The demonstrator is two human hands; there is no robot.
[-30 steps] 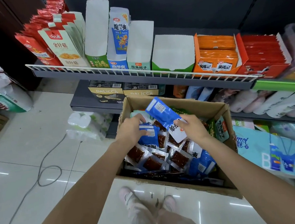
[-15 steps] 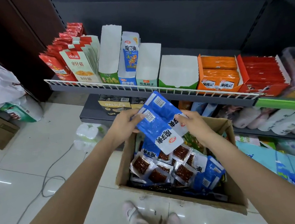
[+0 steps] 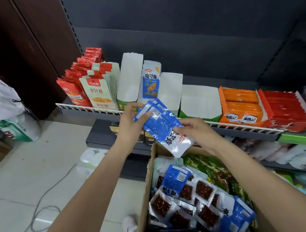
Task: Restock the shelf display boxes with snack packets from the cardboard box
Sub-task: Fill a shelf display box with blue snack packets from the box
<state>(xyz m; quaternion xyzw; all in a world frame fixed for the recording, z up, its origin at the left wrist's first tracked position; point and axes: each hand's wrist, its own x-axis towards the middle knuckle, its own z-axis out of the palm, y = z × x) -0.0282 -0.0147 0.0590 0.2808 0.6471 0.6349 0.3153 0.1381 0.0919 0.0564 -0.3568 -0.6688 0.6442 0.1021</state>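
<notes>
Packets (image 3: 162, 127), blue and white, slant from upper left down to lower right. We hold them above the cardboard box (image 3: 148, 176), just in front of the shelf (image 3: 246, 127). Our left hand (image 3: 130, 125) pinches the top end. Our right hand (image 3: 194, 131) grips the side. White floor (image 3: 39, 168) lies open on the left.

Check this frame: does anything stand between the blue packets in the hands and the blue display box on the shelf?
Nothing visible does. Left hand and right hand hold the blue packets just in front of the shelf's wire rail. The blue display box stands right behind, open-topped, one packet upright inside.
</notes>
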